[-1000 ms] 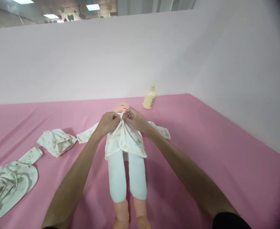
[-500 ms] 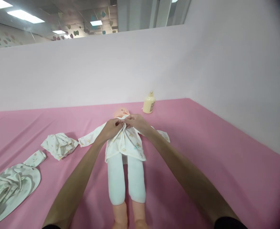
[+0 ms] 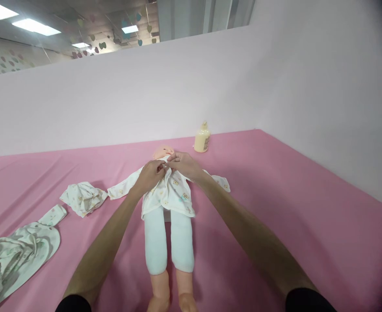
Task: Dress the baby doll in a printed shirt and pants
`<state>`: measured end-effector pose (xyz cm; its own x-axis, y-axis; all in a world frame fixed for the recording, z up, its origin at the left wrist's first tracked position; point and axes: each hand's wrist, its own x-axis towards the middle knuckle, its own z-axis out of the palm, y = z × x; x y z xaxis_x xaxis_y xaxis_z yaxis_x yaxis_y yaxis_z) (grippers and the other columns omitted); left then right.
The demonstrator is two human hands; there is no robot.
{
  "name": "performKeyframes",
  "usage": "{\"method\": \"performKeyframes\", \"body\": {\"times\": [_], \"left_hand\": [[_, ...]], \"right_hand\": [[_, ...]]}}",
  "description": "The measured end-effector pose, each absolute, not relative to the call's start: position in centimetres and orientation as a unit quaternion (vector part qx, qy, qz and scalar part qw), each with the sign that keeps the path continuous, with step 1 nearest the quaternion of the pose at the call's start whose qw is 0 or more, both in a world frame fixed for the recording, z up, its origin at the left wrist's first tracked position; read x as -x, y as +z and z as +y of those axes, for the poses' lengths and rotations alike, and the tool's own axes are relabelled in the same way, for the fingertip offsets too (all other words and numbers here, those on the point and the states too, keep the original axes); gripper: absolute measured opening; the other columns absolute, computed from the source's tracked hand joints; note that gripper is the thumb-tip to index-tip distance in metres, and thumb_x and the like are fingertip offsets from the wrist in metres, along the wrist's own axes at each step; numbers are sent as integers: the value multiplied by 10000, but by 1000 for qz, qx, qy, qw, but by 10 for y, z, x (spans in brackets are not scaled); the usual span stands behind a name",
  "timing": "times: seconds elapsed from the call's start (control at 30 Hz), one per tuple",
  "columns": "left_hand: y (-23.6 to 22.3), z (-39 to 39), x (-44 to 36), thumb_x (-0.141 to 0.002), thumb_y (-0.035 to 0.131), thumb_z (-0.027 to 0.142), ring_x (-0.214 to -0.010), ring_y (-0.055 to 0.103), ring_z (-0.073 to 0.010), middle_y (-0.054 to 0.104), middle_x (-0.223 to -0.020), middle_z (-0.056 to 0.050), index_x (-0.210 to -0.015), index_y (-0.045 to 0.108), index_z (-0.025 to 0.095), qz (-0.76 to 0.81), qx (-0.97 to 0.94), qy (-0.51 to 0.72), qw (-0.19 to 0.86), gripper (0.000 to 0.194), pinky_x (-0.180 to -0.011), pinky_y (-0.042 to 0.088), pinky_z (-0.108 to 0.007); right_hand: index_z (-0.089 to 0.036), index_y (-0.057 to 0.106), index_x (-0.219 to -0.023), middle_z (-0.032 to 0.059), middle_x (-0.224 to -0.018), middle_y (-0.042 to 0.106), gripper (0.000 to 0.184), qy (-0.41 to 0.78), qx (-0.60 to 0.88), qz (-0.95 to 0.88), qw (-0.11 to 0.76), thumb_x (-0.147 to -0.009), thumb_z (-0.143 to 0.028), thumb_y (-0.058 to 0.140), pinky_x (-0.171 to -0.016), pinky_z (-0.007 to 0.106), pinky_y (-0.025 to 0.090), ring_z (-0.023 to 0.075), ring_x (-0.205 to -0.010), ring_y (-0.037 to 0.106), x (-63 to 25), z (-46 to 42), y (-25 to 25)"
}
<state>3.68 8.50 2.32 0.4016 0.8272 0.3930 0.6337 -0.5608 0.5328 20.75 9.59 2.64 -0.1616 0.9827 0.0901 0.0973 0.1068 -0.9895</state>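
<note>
A baby doll [image 3: 160,286] lies on its back with its bare feet toward me, its head partly hidden behind my hands. It wears a white printed baby shirt [image 3: 181,197] with long sleeves spread to both sides, over white leg coverings [image 3: 155,242]. My left hand [image 3: 153,173] pinches the shirt's front edge just below the neck. Close beside it, my right hand [image 3: 182,164] has its thumb and fingers pinched on the other side of the same opening. Any fastener between the fingertips is too small to make out.
A pale yellow pump bottle [image 3: 201,141] stands past the doll's head, near the white wall [image 3: 128,99]. To the left lie a crumpled printed cloth [image 3: 84,198] and a larger printed garment [image 3: 24,251]. Pink sheeting [image 3: 259,208] covers the surface.
The view has shifted slightly. Both hands stay at the shirt's neckline, with the fingers moving a little; more of the doll's head shows above them.
</note>
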Motion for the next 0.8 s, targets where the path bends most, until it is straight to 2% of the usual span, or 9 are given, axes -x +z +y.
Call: {"method": "performKeyframes", "body": {"times": [0.2,0.43,0.63,0.8], "left_hand": [[24,88,-30,-937,492,403,-714,526,-153,645,-778,-16,-758,656,194,437,-816,341,166,320,-658,364,-288],[22,89,-28,-918,527,371,-745,555,-157,681,-823,-13,-812,687,198,451,-799,357,175,259,-690,395,-290],[22,87,-29,-906,539,345,-756,556,-156,683,-828,-8,-835,697,200,454,-790,369,184,226,-702,399,-285],[22,88,-29,-904,541,363,-721,538,-149,676,-810,-10,-853,691,195,456,-779,383,196,231,-678,389,-279]], "right_hand": [[-157,658,-860,20,-749,718,131,518,436,-583,448,-759,-165,741,-655,219,514,107,-651,632,-212,92,32],[-146,702,-900,69,-913,739,122,555,393,-580,448,-787,-175,738,-773,253,569,136,-805,683,-217,97,29],[-147,677,-881,50,-812,730,111,507,440,-595,442,-780,-108,700,-704,244,567,142,-746,683,-210,90,37],[-156,667,-880,19,-732,710,124,443,482,-623,427,-775,-91,655,-638,232,515,142,-681,665,-206,80,47]]}}
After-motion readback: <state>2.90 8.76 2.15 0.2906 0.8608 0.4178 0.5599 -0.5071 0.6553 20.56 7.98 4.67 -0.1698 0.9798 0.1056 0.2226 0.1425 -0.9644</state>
